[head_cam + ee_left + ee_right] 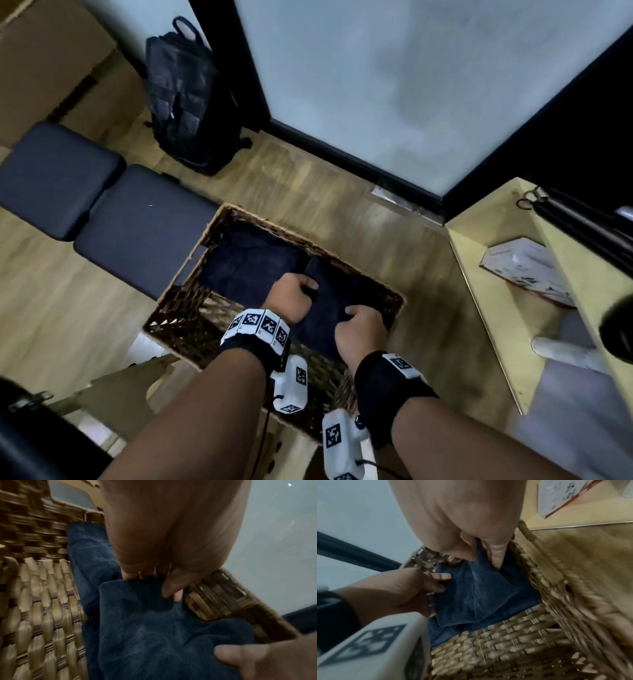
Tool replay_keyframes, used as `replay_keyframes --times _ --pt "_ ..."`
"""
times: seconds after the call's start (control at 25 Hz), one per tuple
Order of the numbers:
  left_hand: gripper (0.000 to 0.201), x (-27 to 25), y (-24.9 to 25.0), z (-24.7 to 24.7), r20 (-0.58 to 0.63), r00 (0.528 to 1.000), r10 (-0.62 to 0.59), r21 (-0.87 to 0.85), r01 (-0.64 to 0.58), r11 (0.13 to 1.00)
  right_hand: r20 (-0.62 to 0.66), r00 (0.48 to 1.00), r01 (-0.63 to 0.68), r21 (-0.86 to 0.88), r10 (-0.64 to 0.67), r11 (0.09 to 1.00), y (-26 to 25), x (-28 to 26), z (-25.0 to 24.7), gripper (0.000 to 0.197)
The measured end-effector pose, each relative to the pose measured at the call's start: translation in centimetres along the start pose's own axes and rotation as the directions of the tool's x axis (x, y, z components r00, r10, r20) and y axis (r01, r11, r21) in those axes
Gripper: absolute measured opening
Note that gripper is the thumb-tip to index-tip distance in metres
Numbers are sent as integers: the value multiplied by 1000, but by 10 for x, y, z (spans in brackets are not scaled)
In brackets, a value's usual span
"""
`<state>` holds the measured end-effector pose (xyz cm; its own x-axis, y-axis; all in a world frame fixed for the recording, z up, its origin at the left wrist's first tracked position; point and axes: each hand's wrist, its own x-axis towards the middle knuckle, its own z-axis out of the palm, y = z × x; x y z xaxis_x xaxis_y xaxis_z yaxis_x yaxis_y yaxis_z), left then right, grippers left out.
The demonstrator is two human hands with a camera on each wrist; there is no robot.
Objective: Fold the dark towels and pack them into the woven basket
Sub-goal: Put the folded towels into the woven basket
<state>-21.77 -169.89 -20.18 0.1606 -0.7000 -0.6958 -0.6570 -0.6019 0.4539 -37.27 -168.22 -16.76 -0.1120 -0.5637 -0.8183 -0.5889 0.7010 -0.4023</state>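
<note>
A rectangular basket point(219, 337) woven from flat tan and brown strips sits on a pale wood-grain floor point(308, 192). Its walls show a coarse, ribbed weave. Inside lie soft, fuzzy, dark blue towels: one folded towel point(250, 267) rests flat in the far left part, and a second towel point(329, 308) lies in the right part, creased and slightly bunched.

Both hands reach down into the basket from above, and both grip the second towel. The left hand point(291, 299) has its fingers curled over the towel's far edge, thumb pinching the cloth. The right hand point(359, 330) pinches the near right edge between thumb and curled fingers, close to the basket's right wall. Each wrist wears a black band with white blocks bearing black square patterns.

Beside the basket stand two dark padded stools point(102, 212). A black backpack point(188, 102) leans against the wall.
</note>
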Motion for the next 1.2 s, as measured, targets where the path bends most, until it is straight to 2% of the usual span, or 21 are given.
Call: replay_keyframes --times 0.08,0.16,0.24,0.28,0.36,0.44,0.52,0.56,0.64,0.72,0.76,0.8,0.84,0.96,1.0,1.12,1.2 --pt "42 9 -6 8 73 997 38 75 -44 996 20 1000 -9 -86 11 996 2 13 7 46" --pt "53 5 -11 15 109 991 76 227 -99 969 53 998 -10 -230 23 973 3 14 15 44" --pt "44 -4 -11 17 36 984 176 433 -174 884 5 1000 6 -363 -5 932 3 6 22 43" --pt "37 -6 -10 18 6 969 245 509 -214 834 -47 997 35 -412 -59 910 1 4 25 43" --pt "32 -2 -7 21 29 948 316 520 -284 806 -80 984 107 -461 -161 881 -1 3 28 44" --pt "49 8 -8 29 106 961 254 462 -274 843 -22 995 79 -401 -96 913 1 18 32 54" --pt "76 19 -13 33 213 971 108 410 -190 892 49 998 -12 -299 27 954 0 42 32 67" --pt "83 24 -16 35 258 965 50 388 -151 909 77 995 -47 -264 70 963 0 52 32 71" --pt "80 27 -17 32 275 961 21 357 -123 926 128 989 -49 -211 78 976 -5 63 31 71" --pt "61 20 -13 24 204 978 48 280 -105 954 175 983 -18 -147 44 989 -9 59 25 57" --pt "51 13 -10 16 141 989 43 210 -73 975 182 983 16 -134 9 991 -14 53 21 41" --pt "42 3 -10 8 91 996 21 125 -33 992 195 980 72 -160 -40 985 -18 44 16 27" --pt "35 -9 -12 0 48 999 -7 48 5 999 224 969 156 -212 -108 965 -20 36 11 21" --pt "17 -56 -34 -21 -78 989 -127 -161 113 980 336 905 389 -407 -261 826 -30 5 6 36" --pt "13 -74 -42 -26 -116 979 -166 -227 136 964 388 871 460 -428 -302 778 -33 -6 5 33" --pt "14 -135 -61 -38 -236 943 -237 -343 147 928 499 795 568 -415 -344 711 -46 -41 13 12" --pt "12 -181 -77 -47 -341 895 -288 -419 130 899 584 730 633 -383 -355 673 -58 -67 26 13"
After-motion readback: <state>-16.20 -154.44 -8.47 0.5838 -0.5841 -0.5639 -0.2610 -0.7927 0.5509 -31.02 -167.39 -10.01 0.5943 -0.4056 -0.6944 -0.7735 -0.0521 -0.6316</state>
